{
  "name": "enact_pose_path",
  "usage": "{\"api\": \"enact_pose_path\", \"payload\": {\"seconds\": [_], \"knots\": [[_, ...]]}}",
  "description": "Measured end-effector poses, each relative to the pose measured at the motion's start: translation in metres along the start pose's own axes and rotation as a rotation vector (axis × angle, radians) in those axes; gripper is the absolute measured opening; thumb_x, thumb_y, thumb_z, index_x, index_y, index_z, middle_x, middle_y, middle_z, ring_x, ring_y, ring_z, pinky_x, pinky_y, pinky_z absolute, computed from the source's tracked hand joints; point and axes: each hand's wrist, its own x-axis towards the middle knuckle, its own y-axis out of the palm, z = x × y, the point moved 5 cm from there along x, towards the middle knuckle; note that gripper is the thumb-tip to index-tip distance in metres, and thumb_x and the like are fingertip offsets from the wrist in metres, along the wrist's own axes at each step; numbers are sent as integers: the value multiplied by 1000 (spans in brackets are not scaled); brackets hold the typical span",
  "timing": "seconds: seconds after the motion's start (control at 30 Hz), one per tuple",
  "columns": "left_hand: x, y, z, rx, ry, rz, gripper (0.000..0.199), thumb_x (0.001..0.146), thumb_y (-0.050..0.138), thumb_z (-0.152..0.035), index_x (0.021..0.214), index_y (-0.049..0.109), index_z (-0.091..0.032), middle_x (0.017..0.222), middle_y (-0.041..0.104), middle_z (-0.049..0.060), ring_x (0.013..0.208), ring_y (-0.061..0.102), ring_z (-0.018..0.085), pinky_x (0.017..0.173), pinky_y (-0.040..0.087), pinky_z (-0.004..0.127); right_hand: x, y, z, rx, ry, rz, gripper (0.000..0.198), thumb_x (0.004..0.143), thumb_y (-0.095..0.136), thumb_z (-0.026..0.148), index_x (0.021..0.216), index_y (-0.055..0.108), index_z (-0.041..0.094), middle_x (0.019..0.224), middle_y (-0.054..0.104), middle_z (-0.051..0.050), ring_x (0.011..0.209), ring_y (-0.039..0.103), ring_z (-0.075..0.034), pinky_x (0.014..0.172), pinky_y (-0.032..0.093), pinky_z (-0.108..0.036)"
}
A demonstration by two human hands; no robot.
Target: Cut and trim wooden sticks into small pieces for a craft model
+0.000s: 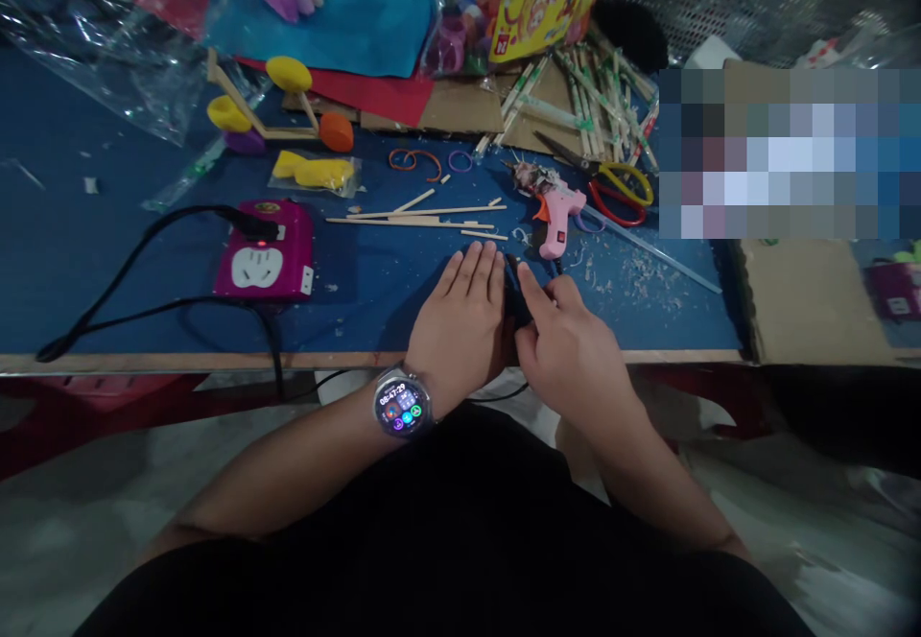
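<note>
My left hand (pixel 464 306) lies palm down near the table's front edge, fingers stretched out side by side; whatever is under the palm is hidden. Close beside it, my right hand (pixel 572 335) has its index finger extended and its other fingers curled. A dark object (pixel 513 284) shows in the gap between the hands, too dim to name. Thin wooden sticks (pixel 424 218), some of them short pieces, lie just beyond my left fingertips. Past my right hand a pink glue gun (pixel 557 218) rests on the blue table, with a clear glue stick (pixel 658 253) behind it.
At left sits a magenta power socket (pixel 265 253) with a black cable (pixel 136 253) plugged in. Scissors (pixel 615 181), bundled sticks (pixel 604 100), a bag of yellow clay (pixel 315 174) and a stick frame with clay wheels (pixel 277 119) lie farther back. Cardboard (pixel 813 306) is at right.
</note>
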Motion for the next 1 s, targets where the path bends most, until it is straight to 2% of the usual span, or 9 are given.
{"api": "enact_pose_path", "payload": {"seconds": [0.2,0.37,0.77,1.0], "knots": [[3,2,3,18,4,-1,76,102,51,-27,165,38,14,175,37,35,169,34,44,141,28,59,12,-1,3,-3,-4,-7,71,103,43,22,174,40,16,138,59,-21,94,70,-26,71,56,-36],[5,0,2,14,-1,-6,74,103,48,-27,166,39,12,176,37,33,169,35,41,140,29,59,4,-1,-1,9,-6,-36,69,104,42,24,172,43,18,135,60,-19,91,68,-25,66,53,-34],[7,0,2,8,-18,-3,75,103,49,-29,166,38,11,176,39,32,169,35,41,141,28,57,-7,3,-3,-50,-24,-41,68,104,42,23,172,42,19,129,60,-17,85,66,-24,60,49,-33],[5,3,5,-16,6,-27,76,101,50,-29,166,39,10,177,37,32,169,34,42,141,28,58,7,-2,1,-49,-27,-25,70,103,43,24,172,43,16,137,61,-20,90,70,-27,66,54,-37]]}}
